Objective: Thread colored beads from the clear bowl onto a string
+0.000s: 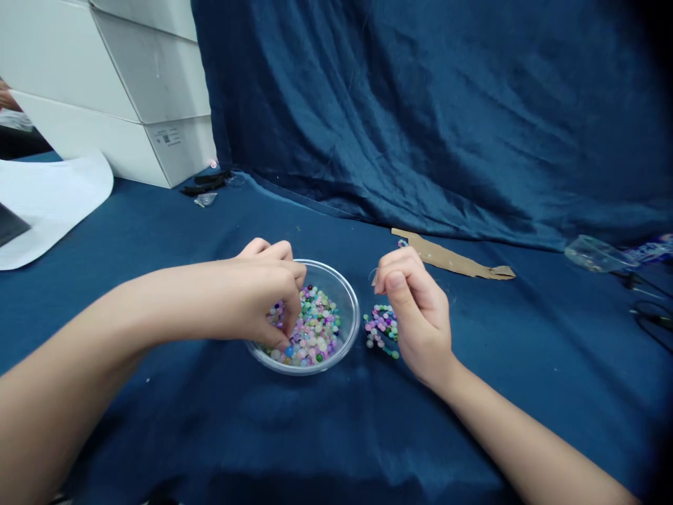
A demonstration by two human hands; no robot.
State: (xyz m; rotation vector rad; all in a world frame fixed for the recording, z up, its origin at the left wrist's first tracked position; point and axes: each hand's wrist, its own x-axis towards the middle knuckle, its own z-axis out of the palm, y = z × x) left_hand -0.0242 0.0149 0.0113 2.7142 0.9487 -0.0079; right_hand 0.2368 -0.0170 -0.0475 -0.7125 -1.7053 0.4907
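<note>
My left hand (270, 287) reaches over the rim of a clear round plastic bowl (353, 298). Its thumb and index finger are pinched together low inside, with a bright blue bead (289, 351) at their tips. Many small round beads (315, 322) in pink, green, white and purple fill the bowl. Right of the bowl, my right hand (418, 305) is raised and closed, with a thin clear thread (374, 275) at its fingertips. Strung-looking beads (381, 326) in similar colours are partly hidden behind that hand; whether the thread joins them I cannot tell.
A torn strip of brown cardboard (452, 258) lies behind my right hand. White boxes (173, 91) are stacked at the back left, with black items (207, 182) at their foot. Clear plastic packaging (594, 254) is at the right. A blue cloth (315, 435) covers the table.
</note>
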